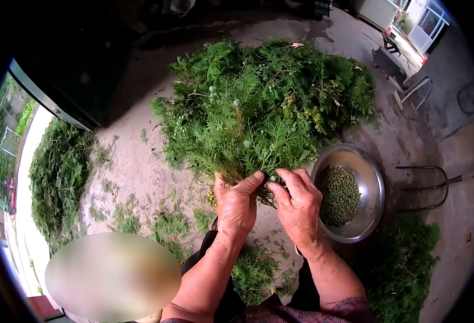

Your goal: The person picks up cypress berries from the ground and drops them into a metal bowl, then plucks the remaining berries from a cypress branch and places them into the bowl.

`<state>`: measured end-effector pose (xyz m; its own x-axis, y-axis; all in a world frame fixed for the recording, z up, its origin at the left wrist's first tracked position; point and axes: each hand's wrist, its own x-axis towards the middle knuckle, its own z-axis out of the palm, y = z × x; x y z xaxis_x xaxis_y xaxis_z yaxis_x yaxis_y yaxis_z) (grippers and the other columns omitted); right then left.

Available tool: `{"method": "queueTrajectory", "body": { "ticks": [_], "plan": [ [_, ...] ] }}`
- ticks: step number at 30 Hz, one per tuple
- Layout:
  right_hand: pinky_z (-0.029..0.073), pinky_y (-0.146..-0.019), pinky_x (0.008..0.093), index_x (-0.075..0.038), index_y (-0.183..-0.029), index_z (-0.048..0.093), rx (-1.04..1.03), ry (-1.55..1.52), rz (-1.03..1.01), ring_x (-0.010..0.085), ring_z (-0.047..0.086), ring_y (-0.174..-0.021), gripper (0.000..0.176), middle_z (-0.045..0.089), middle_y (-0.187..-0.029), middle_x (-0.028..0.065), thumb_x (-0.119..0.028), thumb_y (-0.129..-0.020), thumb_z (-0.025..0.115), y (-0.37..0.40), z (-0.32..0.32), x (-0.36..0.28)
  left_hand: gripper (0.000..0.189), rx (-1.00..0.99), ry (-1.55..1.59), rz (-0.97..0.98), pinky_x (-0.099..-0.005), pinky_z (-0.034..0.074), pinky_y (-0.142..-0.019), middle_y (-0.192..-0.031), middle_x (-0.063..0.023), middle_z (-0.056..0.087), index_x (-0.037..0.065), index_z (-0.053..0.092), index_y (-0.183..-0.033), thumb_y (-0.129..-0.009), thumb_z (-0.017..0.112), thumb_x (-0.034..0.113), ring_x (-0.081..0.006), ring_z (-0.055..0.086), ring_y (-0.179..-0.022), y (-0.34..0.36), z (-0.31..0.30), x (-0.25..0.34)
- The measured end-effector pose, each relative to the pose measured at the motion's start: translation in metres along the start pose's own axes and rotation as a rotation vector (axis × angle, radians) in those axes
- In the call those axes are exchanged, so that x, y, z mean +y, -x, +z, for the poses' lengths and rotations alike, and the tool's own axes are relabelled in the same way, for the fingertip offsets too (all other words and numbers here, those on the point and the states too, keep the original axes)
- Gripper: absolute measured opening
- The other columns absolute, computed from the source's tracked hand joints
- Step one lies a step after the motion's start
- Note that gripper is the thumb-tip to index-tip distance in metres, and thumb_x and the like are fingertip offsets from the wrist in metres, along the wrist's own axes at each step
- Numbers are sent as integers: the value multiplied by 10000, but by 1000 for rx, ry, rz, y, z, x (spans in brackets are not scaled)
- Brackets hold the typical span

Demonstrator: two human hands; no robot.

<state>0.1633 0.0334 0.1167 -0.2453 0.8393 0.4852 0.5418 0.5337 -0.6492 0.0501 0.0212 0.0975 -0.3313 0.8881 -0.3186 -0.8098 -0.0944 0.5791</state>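
Observation:
My left hand is closed around the stems of a leafy evergreen branch, which fans out away from me. Small round green cones show among its leaves. Close by on the right, my right hand has thumb and forefinger pinched at a small green cone by the base of the branch. A metal bowl stands just right of my right hand, with many round green cones in it.
A large heap of cut branches lies ahead. More greenery lies at the left and lower right. A metal fork is right of the bowl, a low bench behind. A blurred oval hides the lower left.

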Motion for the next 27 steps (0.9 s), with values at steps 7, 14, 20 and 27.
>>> {"method": "queueTrajectory", "body": {
  "ticks": [7, 14, 20, 27],
  "plan": [
    [471, -563, 227, -5, -1060, 533, -23, -487, 347, 109, 558, -667, 293, 582, -842, 64, 47, -777, 590, 0, 6, 8, 408, 19, 32, 12, -301, 510, -737, -974, -72, 577, 59, 452, -1110, -764, 563, -127, -186, 588, -836, -2, 3, 1],
    [469, -570, 220, -5, -1089, 531, -103, -612, 492, 89, 546, -671, 307, 578, -827, 55, 22, -791, 601, -2, -3, 7, 351, 56, 23, 56, -310, 527, -694, -914, -81, 594, 35, 492, -1065, -760, 564, -123, -198, 600, -789, -3, 7, 2],
    [485, -632, 286, 9, -984, 562, -116, -239, 152, 211, 588, -729, 248, 578, -877, 106, 15, -749, 641, -7, -9, 9, 463, 43, -4, -3, -291, 513, -720, -980, -64, 561, 71, 412, -1132, -754, 540, -163, -183, 586, -825, -4, 1, 0],
    [489, -686, 285, 16, -961, 537, -29, -349, -25, 241, 605, -809, 201, 581, -929, 128, 53, -771, 591, 2, -2, -1, 315, 82, -4, 56, -315, 517, -689, -877, -64, 579, 50, 516, -998, -752, 552, -143, -193, 581, -777, 0, 6, -5]
  ]
}}
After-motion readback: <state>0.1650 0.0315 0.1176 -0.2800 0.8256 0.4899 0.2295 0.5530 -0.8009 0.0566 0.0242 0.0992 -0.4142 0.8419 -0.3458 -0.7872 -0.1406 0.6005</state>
